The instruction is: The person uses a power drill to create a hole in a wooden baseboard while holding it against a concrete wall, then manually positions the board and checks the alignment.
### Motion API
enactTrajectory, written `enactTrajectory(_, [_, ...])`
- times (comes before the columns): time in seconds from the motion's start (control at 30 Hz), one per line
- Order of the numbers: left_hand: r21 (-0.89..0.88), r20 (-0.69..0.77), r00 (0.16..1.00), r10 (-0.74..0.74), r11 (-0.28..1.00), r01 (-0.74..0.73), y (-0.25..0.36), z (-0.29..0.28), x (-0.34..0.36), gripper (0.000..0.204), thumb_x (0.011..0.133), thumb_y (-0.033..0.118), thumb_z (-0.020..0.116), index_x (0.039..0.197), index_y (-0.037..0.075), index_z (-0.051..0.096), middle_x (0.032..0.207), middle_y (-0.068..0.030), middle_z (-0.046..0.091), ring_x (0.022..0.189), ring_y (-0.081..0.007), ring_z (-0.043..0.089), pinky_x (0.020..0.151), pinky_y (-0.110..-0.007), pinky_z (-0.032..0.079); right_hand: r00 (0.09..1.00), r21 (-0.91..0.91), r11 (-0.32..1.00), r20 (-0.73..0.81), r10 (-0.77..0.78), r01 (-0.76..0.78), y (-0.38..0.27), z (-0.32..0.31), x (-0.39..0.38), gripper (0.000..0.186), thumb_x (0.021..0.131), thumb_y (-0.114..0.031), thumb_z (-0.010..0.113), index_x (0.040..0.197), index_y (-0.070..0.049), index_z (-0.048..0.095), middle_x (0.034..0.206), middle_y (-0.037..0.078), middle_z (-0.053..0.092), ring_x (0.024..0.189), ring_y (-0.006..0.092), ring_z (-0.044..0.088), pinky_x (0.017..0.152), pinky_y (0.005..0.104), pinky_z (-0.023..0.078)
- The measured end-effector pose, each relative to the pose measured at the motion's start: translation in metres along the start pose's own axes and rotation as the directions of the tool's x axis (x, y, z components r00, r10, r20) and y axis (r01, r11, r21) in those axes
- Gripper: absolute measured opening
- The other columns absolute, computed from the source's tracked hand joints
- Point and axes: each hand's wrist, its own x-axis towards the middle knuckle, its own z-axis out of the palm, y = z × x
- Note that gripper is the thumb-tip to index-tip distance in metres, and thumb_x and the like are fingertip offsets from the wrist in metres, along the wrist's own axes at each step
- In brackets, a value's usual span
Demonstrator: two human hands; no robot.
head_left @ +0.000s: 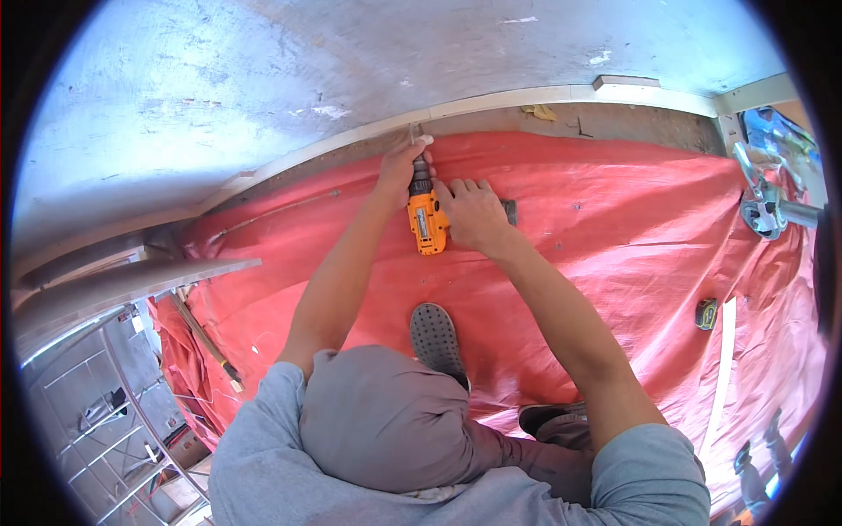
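An orange and black power drill (424, 226) points away from me toward the base of the wall. My right hand (474, 215) is closed round its handle, and the dark battery end (509, 211) sticks out to the right of that hand. My left hand (399, 168) is wrapped about the drill's front end by the chuck (422, 181). A small whitish piece (425, 139) shows at my left fingertips; its kind is unclear. The drill's tip is close to the pale wood strip (491, 103) along the wall, and whether it touches cannot be made out.
Red tarpaulin (614, 228) covers the floor in folds. A tape measure (706, 314) lies at right beside a white strip (722, 377). Metal hardware with a pipe (765, 210) stands far right. Left are a jutting board (132, 285), a long-handled brush (210, 342) and metal ladder-like bars (132, 394).
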Motion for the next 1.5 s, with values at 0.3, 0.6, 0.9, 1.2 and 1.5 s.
enactTrajectory(0.3, [0.039,-0.008,1.000,0.023,0.999,-0.023,-0.014,-0.006,0.016,0.020,0.108,0.024,0.063,0.116,0.007,0.065,0.081,-0.0052,0.065,0.062,-0.0197,0.064,0.055,-0.037,0.056,0.992,0.038,0.996,0.102,0.071,-0.075,-0.001,0.004,0.000,0.052,0.077,-0.015,0.078,0.125,-0.005,0.061,0.106,0.016,0.073,0.102,0.0340,0.071,0.088,0.0478,0.055])
enactTrajectory(0.6, [0.060,0.021,1.000,-0.008,0.998,0.006,-0.007,-0.003,0.018,0.018,0.108,0.024,0.061,0.116,0.008,0.061,0.081,-0.0057,0.064,0.061,-0.0203,0.064,0.054,-0.038,0.057,0.994,0.044,0.996,0.085,0.074,-0.078,0.002,0.004,0.001,0.054,0.077,-0.015,0.078,0.128,-0.005,0.062,0.105,0.015,0.073,0.102,0.0336,0.071,0.089,0.0477,0.055])
enactTrajectory(0.9, [0.106,0.066,0.997,-0.031,0.994,0.024,-0.005,0.014,0.017,0.017,0.110,0.025,0.058,0.117,0.010,0.059,0.082,-0.0058,0.064,0.064,-0.0203,0.065,0.056,-0.039,0.058,0.992,0.057,0.993,0.084,0.095,-0.100,0.009,-0.008,-0.011,0.056,0.077,-0.016,0.078,0.129,-0.004,0.062,0.106,0.015,0.073,0.103,0.0321,0.071,0.091,0.0461,0.056])
enactTrajectory(1.2, [0.081,0.140,0.990,-0.027,0.997,0.015,-0.013,0.036,0.029,0.025,0.111,0.027,0.058,0.132,0.015,0.054,0.081,-0.0058,0.064,0.063,-0.0215,0.065,0.054,-0.039,0.057,0.987,0.062,0.988,0.093,0.134,-0.140,0.031,-0.023,-0.022,0.067,0.075,-0.022,0.082,0.138,-0.007,0.062,0.107,0.013,0.073,0.105,0.0300,0.070,0.091,0.0461,0.056])
enactTrajectory(1.5, [0.075,0.138,0.990,0.007,0.997,-0.018,-0.013,0.046,0.033,0.024,0.113,0.026,0.055,0.133,0.015,0.047,0.080,-0.0072,0.062,0.060,-0.0215,0.065,0.052,-0.042,0.060,0.987,0.035,0.991,0.095,0.126,-0.130,0.038,-0.025,-0.022,0.067,0.076,-0.024,0.082,0.137,-0.006,0.063,0.104,0.013,0.074,0.103,0.0295,0.071,0.089,0.0456,0.056])
